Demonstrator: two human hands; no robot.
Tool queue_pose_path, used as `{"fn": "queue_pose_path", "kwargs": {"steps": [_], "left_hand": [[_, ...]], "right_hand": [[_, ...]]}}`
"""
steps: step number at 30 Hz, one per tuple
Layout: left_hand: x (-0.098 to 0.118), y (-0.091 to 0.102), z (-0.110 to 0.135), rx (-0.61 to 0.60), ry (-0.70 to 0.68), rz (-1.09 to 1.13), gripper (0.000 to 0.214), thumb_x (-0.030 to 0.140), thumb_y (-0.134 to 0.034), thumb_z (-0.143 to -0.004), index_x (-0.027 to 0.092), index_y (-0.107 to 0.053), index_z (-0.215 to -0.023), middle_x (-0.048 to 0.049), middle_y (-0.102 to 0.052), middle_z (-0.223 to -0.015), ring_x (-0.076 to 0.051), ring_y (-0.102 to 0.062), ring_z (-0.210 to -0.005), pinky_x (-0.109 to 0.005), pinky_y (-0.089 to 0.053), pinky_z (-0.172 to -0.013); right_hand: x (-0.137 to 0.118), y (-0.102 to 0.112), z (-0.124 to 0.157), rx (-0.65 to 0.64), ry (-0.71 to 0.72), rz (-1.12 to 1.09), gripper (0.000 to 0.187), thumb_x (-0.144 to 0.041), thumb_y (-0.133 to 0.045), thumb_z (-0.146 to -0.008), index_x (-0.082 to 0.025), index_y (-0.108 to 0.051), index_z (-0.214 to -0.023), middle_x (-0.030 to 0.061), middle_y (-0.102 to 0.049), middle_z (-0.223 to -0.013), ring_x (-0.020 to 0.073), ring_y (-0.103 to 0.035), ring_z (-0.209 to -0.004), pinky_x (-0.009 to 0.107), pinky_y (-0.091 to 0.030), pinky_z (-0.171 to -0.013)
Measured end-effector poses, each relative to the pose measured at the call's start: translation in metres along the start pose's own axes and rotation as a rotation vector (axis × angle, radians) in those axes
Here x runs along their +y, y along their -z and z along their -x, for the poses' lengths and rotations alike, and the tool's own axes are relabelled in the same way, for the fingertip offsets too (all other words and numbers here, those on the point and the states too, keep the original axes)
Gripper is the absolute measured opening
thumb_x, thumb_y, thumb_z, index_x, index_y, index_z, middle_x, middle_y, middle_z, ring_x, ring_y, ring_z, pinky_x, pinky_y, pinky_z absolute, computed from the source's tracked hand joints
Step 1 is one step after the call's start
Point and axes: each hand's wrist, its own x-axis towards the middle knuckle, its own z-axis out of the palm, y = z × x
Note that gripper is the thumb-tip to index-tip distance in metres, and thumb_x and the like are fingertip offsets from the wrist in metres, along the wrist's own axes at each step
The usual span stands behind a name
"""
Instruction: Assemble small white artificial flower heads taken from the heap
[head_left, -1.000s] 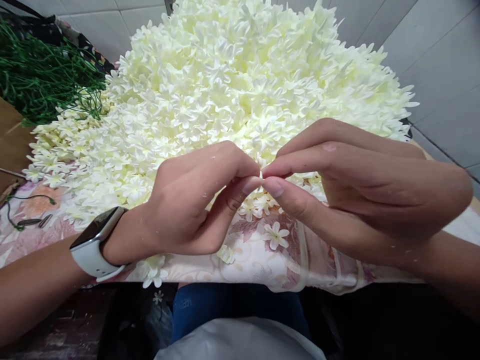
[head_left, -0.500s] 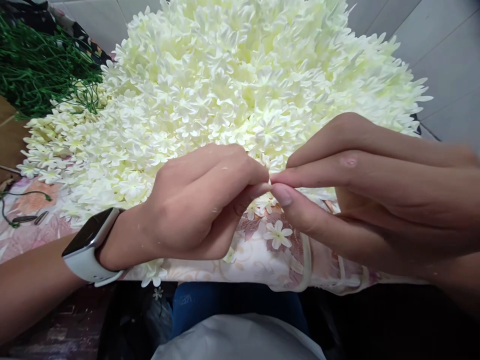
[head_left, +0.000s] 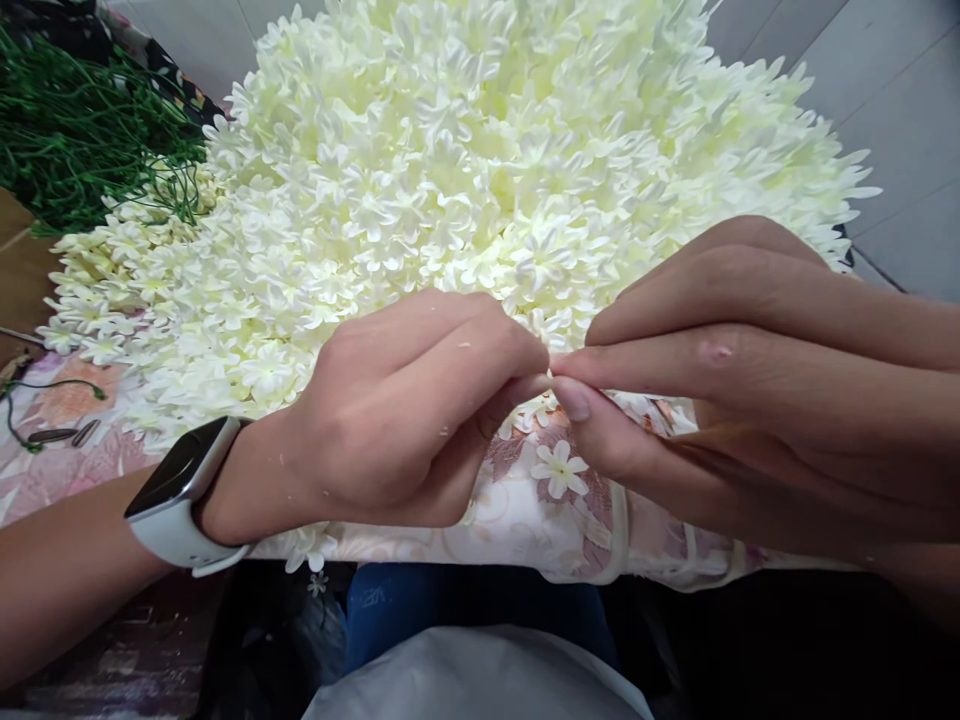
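A big heap of cream-white artificial flowers (head_left: 465, 170) covers the table in front of me. My left hand (head_left: 397, 410), with a white smartwatch (head_left: 184, 495) on its wrist, is closed in a pinch. My right hand (head_left: 757, 390) is pinched too, and the fingertips of both hands meet over the heap's near edge. Between the fingertips sits something tiny and pale that I cannot make out. Loose single flowers (head_left: 556, 468) lie on the floral tablecloth (head_left: 517, 525) just under my fingers.
A tangle of green plastic stems (head_left: 82, 130) lies at the far left, with a stray green stem (head_left: 45, 400) on the cloth. Grey tiled wall (head_left: 892, 110) stands behind. The table's front edge runs just below my hands; my lap is under it.
Both hands have drifted slightly right and down while staying pinched together. The view has shifted a little, so the heap looks closer.
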Motion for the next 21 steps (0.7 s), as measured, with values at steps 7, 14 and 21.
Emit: {"fn": "queue_pose_path", "kwargs": {"steps": [7, 14, 21], "left_hand": [[-0.001, 0.000, 0.002, -0.017, -0.036, -0.064, 0.010, 0.013, -0.055, -0.099, 0.018, -0.063, -0.097, -0.0020, -0.062, -0.076, -0.012, -0.059, -0.064, -0.027, -0.050, -0.060], [0.007, -0.007, 0.004, -0.012, 0.023, -0.022, 0.012, 0.014, -0.051, -0.099, 0.019, -0.059, -0.092, -0.0017, -0.061, -0.073, -0.013, -0.054, -0.065, -0.029, -0.044, -0.056], [-0.002, -0.018, 0.007, 0.017, 0.011, -0.016, 0.013, 0.016, -0.050, -0.101, 0.019, -0.058, -0.090, -0.0024, -0.065, -0.078, -0.015, -0.059, -0.069, -0.031, -0.046, -0.061]], "right_hand": [[-0.005, 0.002, -0.007, -0.081, 0.081, 0.025, 0.032, -0.013, -0.078, -0.084, -0.023, -0.058, -0.062, -0.0031, -0.064, -0.068, 0.0093, -0.054, -0.063, 0.031, -0.051, -0.057], [-0.006, 0.006, 0.002, -0.110, 0.136, 0.043, 0.032, -0.012, -0.079, -0.083, -0.024, -0.055, -0.066, -0.0016, -0.061, -0.070, 0.0124, -0.055, -0.067, 0.033, -0.049, -0.057], [0.001, -0.003, 0.000, -0.126, 0.297, 0.064, 0.021, -0.007, -0.072, -0.090, -0.023, -0.058, -0.084, 0.0028, -0.063, -0.075, 0.0137, -0.055, -0.070, 0.033, -0.047, -0.060]]}}
